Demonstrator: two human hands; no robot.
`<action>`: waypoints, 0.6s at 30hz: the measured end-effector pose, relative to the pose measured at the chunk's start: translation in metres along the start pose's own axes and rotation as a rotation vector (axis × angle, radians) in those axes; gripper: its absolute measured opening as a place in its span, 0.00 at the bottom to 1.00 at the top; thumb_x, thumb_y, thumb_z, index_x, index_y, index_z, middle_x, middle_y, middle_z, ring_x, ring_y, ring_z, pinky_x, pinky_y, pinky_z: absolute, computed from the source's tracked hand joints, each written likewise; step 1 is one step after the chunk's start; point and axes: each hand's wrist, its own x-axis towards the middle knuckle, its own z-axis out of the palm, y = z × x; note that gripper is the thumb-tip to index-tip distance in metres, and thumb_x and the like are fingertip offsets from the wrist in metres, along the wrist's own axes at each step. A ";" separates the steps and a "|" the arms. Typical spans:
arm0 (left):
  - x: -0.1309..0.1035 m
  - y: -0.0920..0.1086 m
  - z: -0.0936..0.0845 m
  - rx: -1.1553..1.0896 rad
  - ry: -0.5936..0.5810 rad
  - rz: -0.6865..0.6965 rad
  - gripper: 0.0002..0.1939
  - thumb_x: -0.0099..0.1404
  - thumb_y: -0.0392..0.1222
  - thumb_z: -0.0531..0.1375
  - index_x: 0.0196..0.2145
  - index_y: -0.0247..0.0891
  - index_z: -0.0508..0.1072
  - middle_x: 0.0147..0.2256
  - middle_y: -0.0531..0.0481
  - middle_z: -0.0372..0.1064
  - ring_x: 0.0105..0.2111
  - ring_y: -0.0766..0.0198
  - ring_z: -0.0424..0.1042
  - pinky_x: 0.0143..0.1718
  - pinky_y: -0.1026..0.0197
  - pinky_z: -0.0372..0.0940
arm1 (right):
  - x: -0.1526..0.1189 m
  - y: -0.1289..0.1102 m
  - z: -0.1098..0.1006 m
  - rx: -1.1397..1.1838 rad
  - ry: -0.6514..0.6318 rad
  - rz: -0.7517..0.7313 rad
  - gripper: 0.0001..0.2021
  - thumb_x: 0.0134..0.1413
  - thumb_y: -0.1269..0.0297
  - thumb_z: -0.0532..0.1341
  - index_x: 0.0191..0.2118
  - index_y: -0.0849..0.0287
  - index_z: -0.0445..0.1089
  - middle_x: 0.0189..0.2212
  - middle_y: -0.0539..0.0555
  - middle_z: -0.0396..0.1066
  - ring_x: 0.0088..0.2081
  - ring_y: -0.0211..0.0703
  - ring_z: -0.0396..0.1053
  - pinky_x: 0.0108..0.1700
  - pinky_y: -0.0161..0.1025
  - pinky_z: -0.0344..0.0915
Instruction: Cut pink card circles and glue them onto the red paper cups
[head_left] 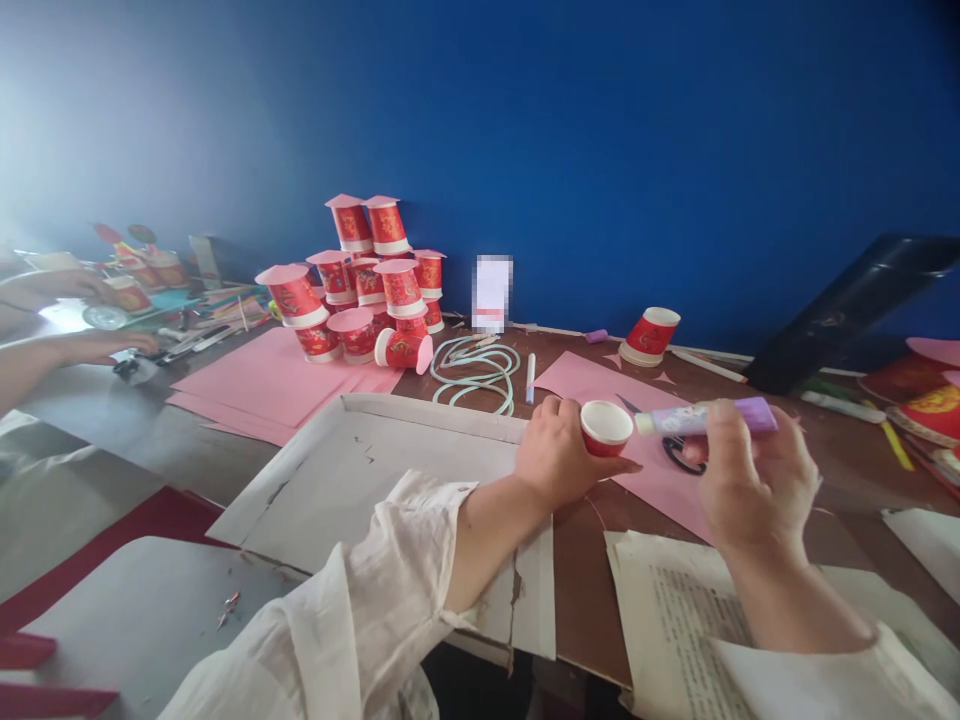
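Head view: taking the held red paper cup [606, 434] as the clock's centre, the left hand [556, 455] grips it from nine o'clock, its fingers clamped around the cup's side and the thumb reaching beneath. The cup's white-edged end faces upward, above the brown bench [585, 590]. At three o'clock the right hand [761, 490] has its fingers clamped on a purple glue stick [671, 419], whose tip points at the cup, just beside its rim; whether they touch I cannot tell. Scissors [684, 456] lie under the glue stick on a pink sheet [660, 500] that runs from twelve to four o'clock. A lone red cup [649, 336] stands at one o'clock, a purple cap [596, 337] at twelve. Toward ten o'clock come a coiled cable [476, 372] and, beyond it, stacked red cups [367, 285] topped with pink pieces. A white tray [405, 450] lies at nine, printed pages [675, 610] at five. Far off at nine are a co-worker's hands [124, 347].
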 end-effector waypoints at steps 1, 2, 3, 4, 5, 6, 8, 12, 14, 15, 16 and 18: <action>0.000 0.000 0.001 0.010 0.006 -0.001 0.37 0.40 0.65 0.69 0.39 0.40 0.60 0.40 0.46 0.62 0.44 0.52 0.66 0.45 0.50 0.65 | -0.002 0.001 0.001 0.010 -0.004 -0.026 0.16 0.56 0.46 0.55 0.29 0.53 0.65 0.18 0.49 0.67 0.25 0.48 0.67 0.34 0.45 0.61; 0.000 0.000 0.002 0.021 0.013 -0.001 0.37 0.40 0.66 0.69 0.39 0.40 0.60 0.40 0.45 0.62 0.44 0.52 0.66 0.45 0.50 0.65 | -0.004 0.001 0.002 0.006 -0.004 -0.050 0.16 0.55 0.46 0.55 0.30 0.53 0.64 0.19 0.49 0.66 0.25 0.48 0.67 0.33 0.45 0.61; 0.000 0.000 0.002 0.033 0.018 -0.001 0.37 0.40 0.66 0.68 0.39 0.40 0.60 0.40 0.45 0.62 0.44 0.52 0.66 0.45 0.51 0.64 | -0.006 0.002 0.003 -0.013 -0.002 -0.074 0.16 0.55 0.45 0.56 0.29 0.53 0.63 0.19 0.49 0.66 0.25 0.48 0.66 0.33 0.45 0.61; 0.000 0.000 0.003 0.045 0.024 -0.004 0.37 0.40 0.66 0.68 0.39 0.40 0.60 0.40 0.45 0.62 0.44 0.52 0.66 0.45 0.51 0.64 | -0.007 0.002 0.003 -0.043 -0.006 -0.099 0.17 0.54 0.44 0.55 0.29 0.53 0.62 0.19 0.50 0.66 0.25 0.48 0.66 0.33 0.45 0.60; 0.000 0.000 0.003 0.055 0.029 -0.007 0.38 0.40 0.66 0.68 0.39 0.40 0.60 0.41 0.45 0.62 0.44 0.52 0.66 0.46 0.51 0.64 | -0.007 0.001 0.004 -0.073 -0.010 -0.122 0.17 0.54 0.44 0.55 0.28 0.53 0.61 0.20 0.50 0.66 0.26 0.48 0.66 0.33 0.44 0.60; 0.000 0.000 0.003 0.065 0.032 -0.009 0.38 0.40 0.66 0.68 0.39 0.39 0.60 0.41 0.45 0.62 0.44 0.52 0.66 0.45 0.51 0.64 | -0.008 0.001 0.004 -0.095 -0.016 -0.140 0.18 0.53 0.43 0.55 0.28 0.53 0.60 0.20 0.51 0.66 0.26 0.49 0.66 0.32 0.44 0.59; 0.000 0.000 0.003 0.080 0.037 -0.006 0.37 0.41 0.67 0.68 0.39 0.39 0.61 0.41 0.44 0.62 0.44 0.52 0.66 0.46 0.51 0.64 | -0.008 -0.002 0.004 -0.106 -0.033 -0.162 0.18 0.53 0.43 0.55 0.29 0.53 0.60 0.21 0.51 0.67 0.27 0.48 0.66 0.31 0.43 0.59; 0.000 0.000 0.005 0.094 0.066 0.019 0.36 0.44 0.68 0.65 0.39 0.39 0.61 0.40 0.44 0.63 0.44 0.52 0.67 0.46 0.51 0.64 | -0.009 -0.006 0.003 -0.105 -0.054 -0.205 0.15 0.53 0.47 0.57 0.30 0.53 0.61 0.23 0.51 0.67 0.26 0.46 0.65 0.31 0.41 0.58; 0.000 0.000 0.006 0.098 0.081 0.023 0.36 0.44 0.68 0.65 0.39 0.39 0.61 0.40 0.44 0.63 0.44 0.51 0.67 0.46 0.50 0.64 | -0.008 -0.006 0.002 -0.116 -0.046 -0.212 0.14 0.53 0.48 0.57 0.29 0.53 0.61 0.23 0.51 0.67 0.26 0.46 0.65 0.31 0.41 0.58; 0.000 0.000 0.007 0.100 0.083 0.021 0.36 0.44 0.68 0.66 0.40 0.39 0.61 0.40 0.44 0.63 0.44 0.51 0.67 0.46 0.50 0.64 | -0.008 -0.005 0.002 -0.125 -0.043 -0.204 0.14 0.53 0.48 0.57 0.29 0.53 0.60 0.23 0.51 0.66 0.26 0.46 0.64 0.31 0.41 0.58; 0.000 0.000 0.007 0.100 0.082 0.015 0.37 0.43 0.67 0.66 0.40 0.39 0.61 0.40 0.44 0.63 0.44 0.51 0.67 0.45 0.50 0.64 | -0.007 -0.004 0.001 -0.136 -0.045 -0.190 0.14 0.52 0.48 0.57 0.28 0.53 0.60 0.23 0.51 0.66 0.26 0.46 0.64 0.31 0.42 0.57; 0.000 0.001 0.007 0.100 0.072 -0.004 0.38 0.41 0.67 0.67 0.40 0.39 0.61 0.41 0.44 0.64 0.44 0.51 0.67 0.45 0.50 0.65 | -0.005 0.000 0.001 -0.147 -0.056 -0.140 0.14 0.52 0.48 0.58 0.28 0.52 0.60 0.22 0.51 0.66 0.27 0.47 0.64 0.31 0.42 0.57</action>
